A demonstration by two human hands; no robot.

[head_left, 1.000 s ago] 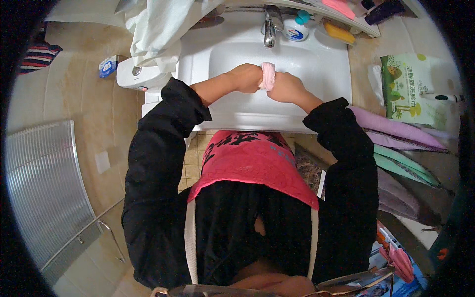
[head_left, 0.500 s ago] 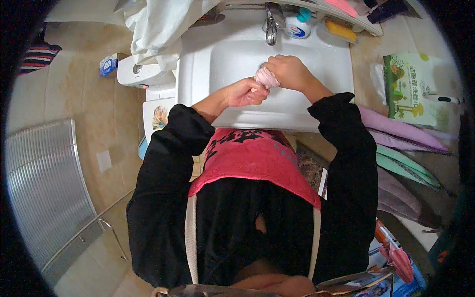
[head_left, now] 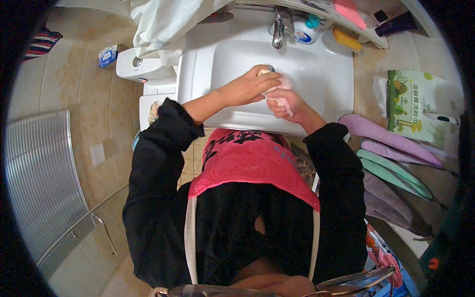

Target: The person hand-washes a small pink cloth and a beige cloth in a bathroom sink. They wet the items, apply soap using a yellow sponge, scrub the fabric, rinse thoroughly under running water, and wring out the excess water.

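Over the white sink (head_left: 321,116), both hands are closed on a bunched pale pink cloth (head_left: 281,87). My left hand (head_left: 247,88) wraps its fingers over the cloth's far end, near the drain. Closer to me and to the right, my right hand (head_left: 291,105) grips the other end, and a bit of cloth sticks out below its fingers. Its outline is slightly blurred. Beyond the hands, a chrome faucet (head_left: 278,35) stands at the sink's back edge; whether water runs is not clear.
A white bottle with a teal cap (head_left: 306,32) and a yellow bar (head_left: 347,39) sit behind the sink. White fabric (head_left: 161,29) hangs at the back left, above the toilet tank (head_left: 143,69). To the right are a green-and-white package (head_left: 418,99) and hanging towels (head_left: 391,129).
My left hand has moved up over the cloth, while my right hand has come down toward me. The cloth went from a tight twisted lump to a looser bunch.
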